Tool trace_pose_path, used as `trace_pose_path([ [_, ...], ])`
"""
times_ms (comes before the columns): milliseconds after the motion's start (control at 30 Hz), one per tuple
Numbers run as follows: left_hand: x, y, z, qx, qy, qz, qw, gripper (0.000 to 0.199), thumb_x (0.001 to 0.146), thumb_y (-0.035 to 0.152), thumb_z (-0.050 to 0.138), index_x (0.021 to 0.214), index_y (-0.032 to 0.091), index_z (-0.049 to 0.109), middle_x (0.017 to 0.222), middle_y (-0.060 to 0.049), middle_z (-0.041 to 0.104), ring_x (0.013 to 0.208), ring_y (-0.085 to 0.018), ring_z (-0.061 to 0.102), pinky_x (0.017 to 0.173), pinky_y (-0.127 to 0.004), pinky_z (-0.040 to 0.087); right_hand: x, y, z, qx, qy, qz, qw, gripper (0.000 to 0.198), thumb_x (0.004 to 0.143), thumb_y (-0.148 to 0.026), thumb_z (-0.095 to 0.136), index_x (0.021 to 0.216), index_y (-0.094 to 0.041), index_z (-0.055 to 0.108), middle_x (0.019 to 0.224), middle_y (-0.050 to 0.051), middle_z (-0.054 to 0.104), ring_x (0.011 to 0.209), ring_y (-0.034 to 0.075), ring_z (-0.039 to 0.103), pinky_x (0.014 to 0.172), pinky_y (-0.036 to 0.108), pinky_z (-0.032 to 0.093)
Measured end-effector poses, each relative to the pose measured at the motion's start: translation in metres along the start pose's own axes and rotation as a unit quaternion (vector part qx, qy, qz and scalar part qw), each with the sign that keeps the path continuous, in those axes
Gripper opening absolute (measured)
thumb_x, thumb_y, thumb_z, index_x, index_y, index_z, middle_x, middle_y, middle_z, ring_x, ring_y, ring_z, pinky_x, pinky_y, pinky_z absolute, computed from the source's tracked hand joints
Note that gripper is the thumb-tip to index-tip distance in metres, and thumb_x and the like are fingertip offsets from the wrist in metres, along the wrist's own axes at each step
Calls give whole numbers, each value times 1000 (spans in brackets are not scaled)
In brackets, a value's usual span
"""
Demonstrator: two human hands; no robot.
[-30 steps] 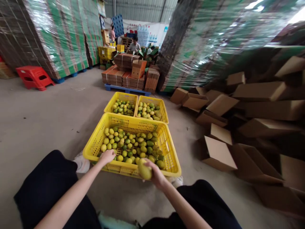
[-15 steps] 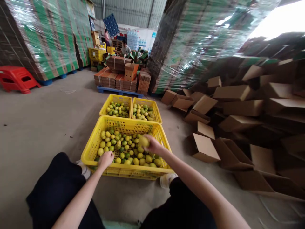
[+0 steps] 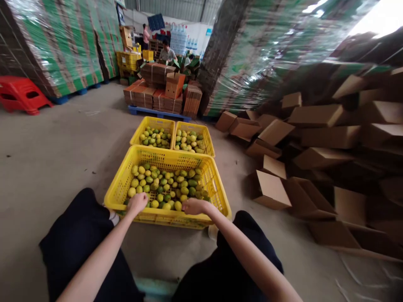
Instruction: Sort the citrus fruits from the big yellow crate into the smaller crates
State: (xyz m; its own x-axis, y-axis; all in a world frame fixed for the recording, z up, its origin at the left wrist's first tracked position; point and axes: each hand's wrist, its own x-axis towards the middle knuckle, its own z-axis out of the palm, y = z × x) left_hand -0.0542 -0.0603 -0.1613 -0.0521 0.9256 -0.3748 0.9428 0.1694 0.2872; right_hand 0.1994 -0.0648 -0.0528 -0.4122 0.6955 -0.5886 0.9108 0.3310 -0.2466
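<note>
A large yellow plastic crate (image 3: 217, 184) stands on the floor between my legs, with many yellow and green lemons (image 3: 163, 181) spread over its bottom. My left hand (image 3: 138, 203) is closed in a fist above the near left part of the crate, close to the lemons. Whatever it may hold is hidden from me. Over the near rim, right of the middle, my right hand (image 3: 193, 206) hangs palm down. Its fingers are pressed together and bent towards the lemons, and what lies under them does not show.
Two smaller yellow crates (image 3: 145, 120) of lemons sit just beyond. Behind them, a blue pallet (image 3: 157, 113) bears bundled flat cartons. Open cardboard boxes (image 3: 272, 188) pile up on the right. A red stool (image 3: 27, 94) is at left. Wrapped stacks (image 3: 78, 46) rise around; people work at the back.
My right hand has come down and nearer from the crate's right middle to its near rim; the lemon seen in it before no longer shows. My left hand stays nearly in place.
</note>
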Motion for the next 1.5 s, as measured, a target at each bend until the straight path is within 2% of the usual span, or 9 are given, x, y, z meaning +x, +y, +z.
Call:
trace_pose_path([
  [200,3,-1,0,30,-7,-24,999,41,97,31,31,112,19,67,110,-15,71,102,-28,67,74,-32,47,0,15,-11,-44,-28,38,998,38,85,-12,51,120,-6,67,123,22,69,111,30,67,86,33,51],
  [300,15,-4,-1,38,-68,-6,997,35,94,31,40,110,20,69,110,-12,72,101,-25,67,76,-29,48,0,22,-12,-49,-18,41,998,46,89,-14,46,133,-7,56,132,23,63,119,30,63,90,35,49],
  [467,49,-12,-5,50,-221,36,973,14,74,25,65,85,21,73,82,-2,75,78,-18,67,73,-24,49,-5,18,-1,-49,-11,35,998,40,90,-13,41,126,-6,58,124,25,65,113,33,65,87,39,49],
  [600,82,-8,1,93,-234,48,966,5,70,17,66,74,18,70,77,-7,72,85,-24,67,80,-32,49,-16,11,8,-52,12,10,999,38,91,-11,39,123,-7,59,118,24,66,108,34,66,87,43,49],
  [867,130,43,53,82,-234,188,950,26,81,13,51,102,14,68,119,-9,66,115,-21,57,95,-25,40,-32,32,11,-25,-39,48,998,42,86,-7,44,124,-6,60,105,25,71,101,36,68,82,44,50],
  [1067,120,82,96,74,-305,260,913,24,78,15,51,97,10,64,107,-5,69,110,-20,60,91,-22,41,-33,38,20,9,-57,43,997,46,88,-10,43,132,-9,56,110,25,69,101,37,67,84,45,47],
  [1200,110,84,107,115,-318,271,901,42,69,17,65,110,10,59,121,-12,65,119,-27,57,98,-26,40,-35,31,21,17,-93,28,995,50,89,-9,42,138,-8,53,118,25,67,109,37,64,89,46,47],
  [1367,109,78,88,133,-311,266,902,57,58,9,74,112,18,60,126,-14,63,115,-32,59,103,-36,39,-36,25,8,39,-96,50,993,43,90,-6,42,129,-11,60,114,24,69,105,33,66,88,43,47],
  [1500,107,73,19,93,-266,238,929,56,60,35,79,109,16,59,114,-13,65,106,-32,61,94,-39,45,-34,13,-2,28,-73,21,997,39,90,-4,42,123,-7,62,112,25,69,106,33,65,87,41,47],
])
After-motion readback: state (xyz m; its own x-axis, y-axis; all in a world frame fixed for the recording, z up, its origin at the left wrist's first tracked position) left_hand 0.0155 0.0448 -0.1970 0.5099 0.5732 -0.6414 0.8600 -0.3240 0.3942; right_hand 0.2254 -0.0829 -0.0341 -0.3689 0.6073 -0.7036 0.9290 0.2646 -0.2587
